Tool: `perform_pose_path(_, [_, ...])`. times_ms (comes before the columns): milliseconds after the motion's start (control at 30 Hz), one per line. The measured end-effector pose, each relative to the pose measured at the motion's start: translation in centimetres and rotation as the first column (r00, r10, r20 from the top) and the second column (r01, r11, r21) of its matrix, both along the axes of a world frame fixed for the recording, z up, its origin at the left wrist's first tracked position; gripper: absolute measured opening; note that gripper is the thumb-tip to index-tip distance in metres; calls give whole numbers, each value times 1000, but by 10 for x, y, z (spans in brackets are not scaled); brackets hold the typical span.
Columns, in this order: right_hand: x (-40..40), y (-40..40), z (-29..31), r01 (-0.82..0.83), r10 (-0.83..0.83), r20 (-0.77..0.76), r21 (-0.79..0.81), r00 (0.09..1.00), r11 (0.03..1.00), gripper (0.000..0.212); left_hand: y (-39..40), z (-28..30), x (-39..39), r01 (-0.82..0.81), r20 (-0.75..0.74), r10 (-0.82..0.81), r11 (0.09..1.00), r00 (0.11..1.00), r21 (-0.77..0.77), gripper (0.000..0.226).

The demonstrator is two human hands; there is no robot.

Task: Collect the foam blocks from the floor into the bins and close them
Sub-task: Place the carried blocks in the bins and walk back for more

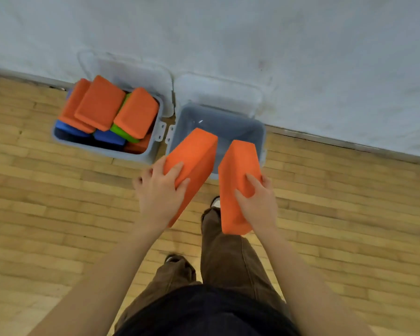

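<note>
Two grey bins sit side by side against the white wall, lids flipped back and leaning on it. The left bin is stuffed: orange slabs heaped above the rim, blue and green ones wedged underneath, so there's basically no room left in there. The right bin looks empty as far as I can see, wide open on top, with its near rim hidden behind the blocks being held. There's plenty of bare wooden floor on both sides of the person standing there in brown trousers.

The left hand is wrapped around one orange block, fingers curled over its near end, far end tipped over the right bin's opening. The right hand grips a second orange block the same way, just beside the first and not touching it. Both are smooth foam bricks with rounded edges.
</note>
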State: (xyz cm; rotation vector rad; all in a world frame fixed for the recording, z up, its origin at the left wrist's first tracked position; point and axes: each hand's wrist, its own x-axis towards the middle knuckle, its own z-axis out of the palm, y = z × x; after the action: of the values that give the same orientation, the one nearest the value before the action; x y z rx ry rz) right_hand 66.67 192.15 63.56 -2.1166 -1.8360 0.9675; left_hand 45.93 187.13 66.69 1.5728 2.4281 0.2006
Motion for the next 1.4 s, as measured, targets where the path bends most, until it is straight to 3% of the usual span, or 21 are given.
perform_pose_path(300, [19, 178, -11, 53, -51, 49, -39, 997, 998, 57, 196, -24, 27, 55, 29, -54, 998, 998, -15, 44])
perform_pose_path(700, [-76, 305, -96, 32, -16, 92, -171, 996, 985, 56, 323, -136, -25, -60, 127, 98, 959, 987, -277, 48])
perform_pose_path(900, [-106, 323, -116, -33, 71, 118, -299, 991, 954, 55, 334, -164, -68, -82, 206, 180, 908, 962, -410, 56])
perform_pose_path(1200, [-97, 277, -61, -159, 164, -1, -250, 986, 955, 44, 289, -94, -90, -110, 407, 211, 960, 889, -259, 39])
perform_pose_path(1400, [-54, 246, -45, -160, 164, -17, -331, 986, 930, 35, 234, -60, -58, -196, 571, 323, 942, 755, -274, 38])
